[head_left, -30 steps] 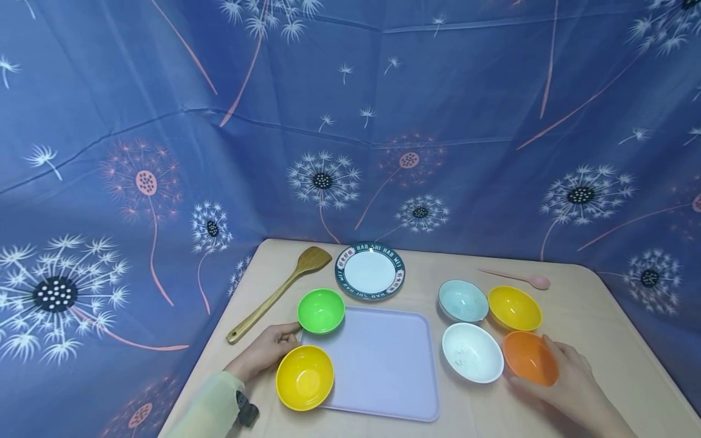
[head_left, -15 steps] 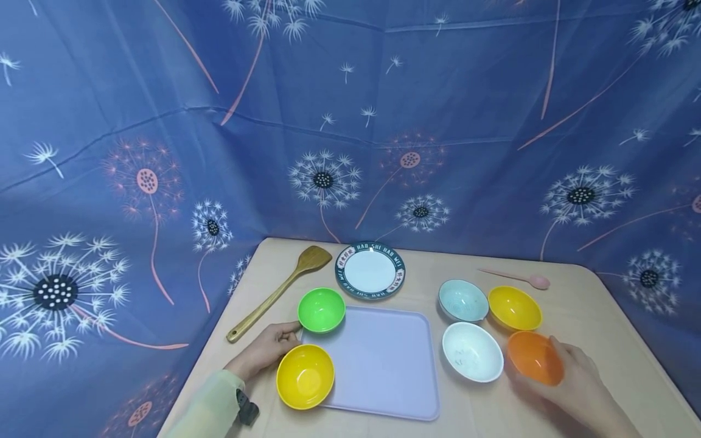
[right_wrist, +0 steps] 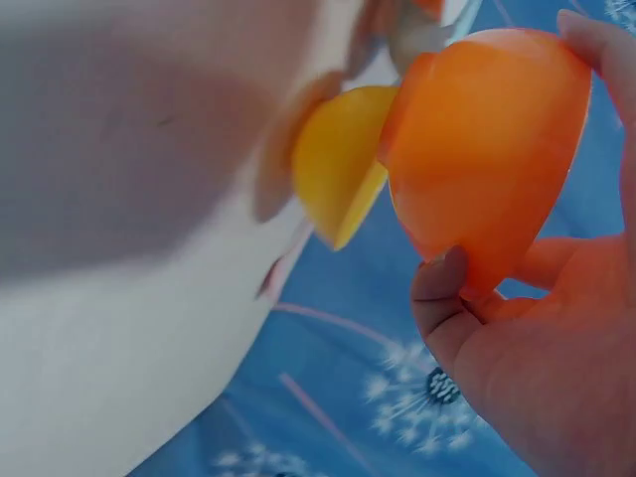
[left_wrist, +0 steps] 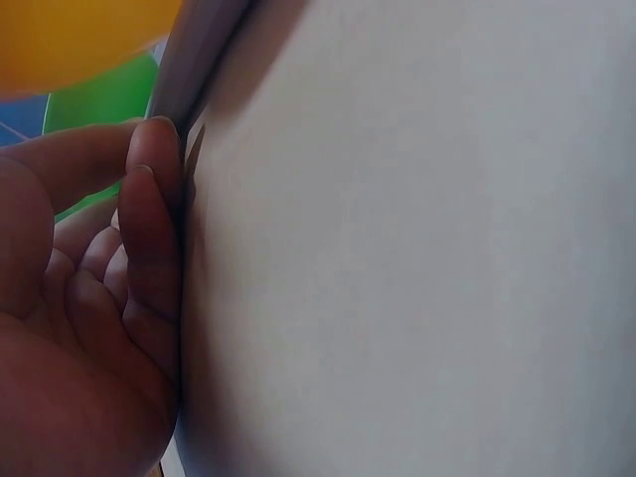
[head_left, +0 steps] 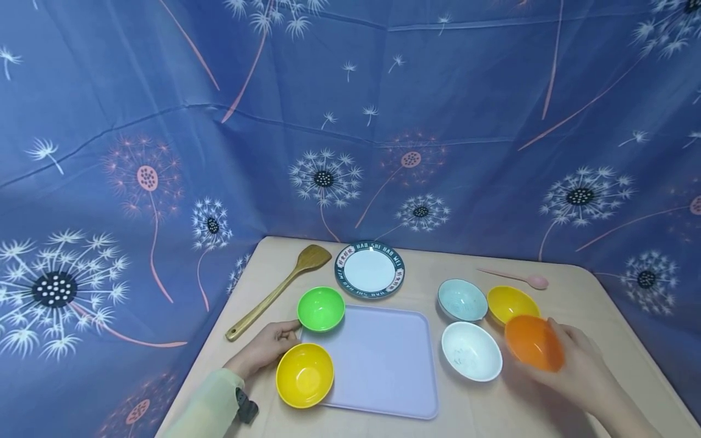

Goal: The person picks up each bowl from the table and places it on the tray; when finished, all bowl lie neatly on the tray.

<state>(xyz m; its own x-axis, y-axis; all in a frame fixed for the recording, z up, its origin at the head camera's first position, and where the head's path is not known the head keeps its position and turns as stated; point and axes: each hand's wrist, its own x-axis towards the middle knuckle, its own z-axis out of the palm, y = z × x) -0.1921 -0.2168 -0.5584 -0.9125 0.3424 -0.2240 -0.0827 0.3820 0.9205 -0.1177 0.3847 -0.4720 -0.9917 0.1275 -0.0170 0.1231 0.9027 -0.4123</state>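
Note:
My right hand point(head_left: 577, 368) grips an orange bowl point(head_left: 533, 342) by its rim, thumb on the near side and fingers on the far side. The right wrist view shows this orange bowl point(right_wrist: 487, 139) raised off the table and tilted. Behind it sits a yellow bowl point(head_left: 512, 303), partly hidden. My left hand point(head_left: 268, 348) holds the left edge of a lavender tray point(head_left: 383, 365), between a green bowl point(head_left: 321, 309) and another yellow bowl point(head_left: 304, 375). Up close, the left fingertips point(left_wrist: 149, 189) meet at the tray's edge point(left_wrist: 194, 60), low against the table.
A white bowl point(head_left: 471, 351) and a light blue bowl point(head_left: 462, 300) stand right of the tray. Farther back lie a green-rimmed plate point(head_left: 369, 270), a wooden spatula point(head_left: 279, 291) and a pink spoon point(head_left: 533, 281). Blue dandelion-print cloth point(head_left: 350, 121) hangs behind the table.
The orange bowl in my right hand has risen off the table, and now covers part of the yellow bowl behind it. My left hand has stayed at the tray's edge.

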